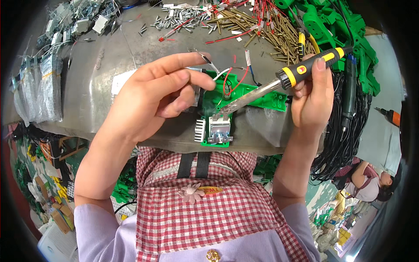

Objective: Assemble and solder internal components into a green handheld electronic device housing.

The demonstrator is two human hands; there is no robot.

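My right hand (315, 89) grips a black-and-yellow soldering iron (312, 72), its thumb along the handle. The iron's metal shaft slants down to the left, and its tip meets the top of a small silver and white switch-like part (219, 127) in the green plastic housing (257, 98). Faint smoke shows by the tip. My left hand (161, 87) hovers at the left of the housing, with its fingers curled and a white wire (221, 74) at the index and middle fingertips. A red wire (226, 81) loops up from inside the housing.
Loose screws (179, 21) and long brass-coloured pins (248, 26) lie across the bench's far side. Green housings (323, 26) and bundled black cables (336, 144) crowd the right. Wrapped packets (41, 83) and grey parts (78, 24) sit left. Another person (366, 181) is at far right.
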